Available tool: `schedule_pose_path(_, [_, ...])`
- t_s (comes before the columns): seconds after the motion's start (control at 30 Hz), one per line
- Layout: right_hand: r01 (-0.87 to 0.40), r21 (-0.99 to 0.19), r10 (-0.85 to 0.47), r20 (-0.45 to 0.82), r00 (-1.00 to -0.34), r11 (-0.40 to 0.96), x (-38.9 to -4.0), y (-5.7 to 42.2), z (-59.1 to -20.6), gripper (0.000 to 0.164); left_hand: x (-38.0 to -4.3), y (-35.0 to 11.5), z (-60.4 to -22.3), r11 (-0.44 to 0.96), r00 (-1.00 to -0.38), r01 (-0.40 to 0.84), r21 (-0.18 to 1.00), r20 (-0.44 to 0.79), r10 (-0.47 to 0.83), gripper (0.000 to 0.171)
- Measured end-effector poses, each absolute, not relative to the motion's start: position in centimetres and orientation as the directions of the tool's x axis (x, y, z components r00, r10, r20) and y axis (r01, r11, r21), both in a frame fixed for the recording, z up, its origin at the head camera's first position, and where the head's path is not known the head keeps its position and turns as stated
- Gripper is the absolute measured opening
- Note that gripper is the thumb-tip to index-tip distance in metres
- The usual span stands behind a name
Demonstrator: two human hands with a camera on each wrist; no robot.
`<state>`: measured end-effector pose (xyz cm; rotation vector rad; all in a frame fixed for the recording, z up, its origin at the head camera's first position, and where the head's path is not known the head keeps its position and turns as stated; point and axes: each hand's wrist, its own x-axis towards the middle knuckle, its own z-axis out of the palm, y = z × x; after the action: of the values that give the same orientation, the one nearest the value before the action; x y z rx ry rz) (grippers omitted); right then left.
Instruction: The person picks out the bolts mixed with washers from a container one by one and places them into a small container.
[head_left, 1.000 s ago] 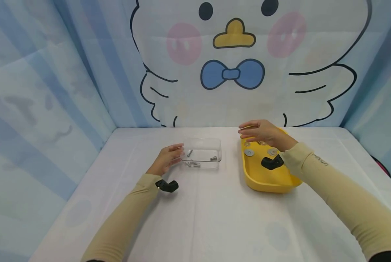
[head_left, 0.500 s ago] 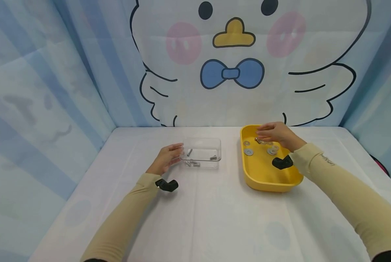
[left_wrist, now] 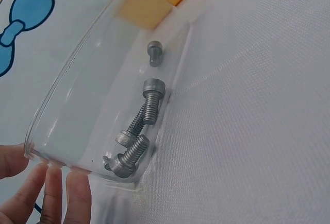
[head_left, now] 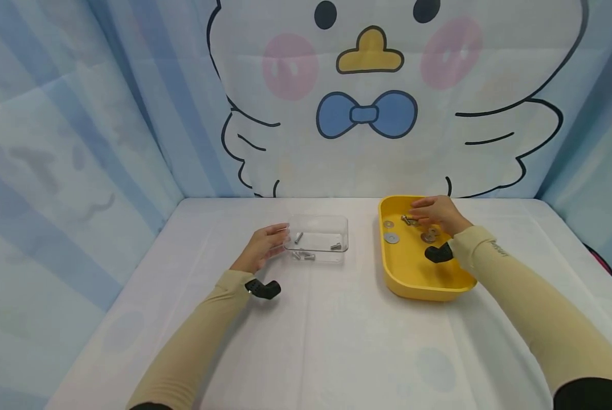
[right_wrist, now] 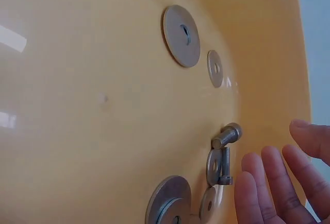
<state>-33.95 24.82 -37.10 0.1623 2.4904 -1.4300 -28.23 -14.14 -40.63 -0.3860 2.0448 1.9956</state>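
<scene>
My left hand (head_left: 261, 247) is at the left end of a clear plastic box (head_left: 318, 225). In the left wrist view its fingertips (left_wrist: 78, 183) touch the box's end wall, with the thumb at the rim. Several silver socket-head screws (left_wrist: 151, 100) lie inside the box. My right hand (head_left: 437, 214) hovers over the far right part of a yellow tray (head_left: 419, 282), fingers loosely bent, holding nothing. Close to its fingertips (right_wrist: 252, 159) lie two more screws (right_wrist: 227, 135), one against a washer (right_wrist: 214, 167). Larger flat washers (right_wrist: 181, 36) lie elsewhere on the tray floor.
A white cloth covers the table (head_left: 306, 341). The tray stands to the right of the clear box, with a gap between them. Behind the table hangs a printed curtain (head_left: 362, 159) with a cartoon figure, and blue curtains (head_left: 70, 171) flank both sides.
My right hand has moved right from the tray's far left corner and dropped slightly toward the tray floor, uncovering the screws. My left hand has stayed at the clear box.
</scene>
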Motion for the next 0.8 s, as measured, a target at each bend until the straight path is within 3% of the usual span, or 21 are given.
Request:
schedule_pose_path(0.27, [0.283, -0.807, 0.026, -0.316, -0.948, 0.519, -34.7, 24.7, -38.0, 0.048, -28.4, -14.2, -40.7, 0.016, -0.931, -0.365, 0.931, -0.365, -0.011, 0.039])
schedule_pose_path(0.57, [0.354, -0.866, -0.066, -0.401, -0.914, 0.352, -35.3, 24.6, -38.3, 0.052, -28.3, -14.2, -40.8, 0.018, -0.933, -0.359, 0.933, -0.359, -0.016, 0.040])
schedule_pose_path(0.8, [0.389, -0.858, -0.106, -0.445, -0.889, 0.336, -35.3, 23.3, -38.3, 0.050, -28.4, -14.2, -40.9, 0.026, -0.931, -0.364, 0.931, -0.364, -0.023, 0.039])
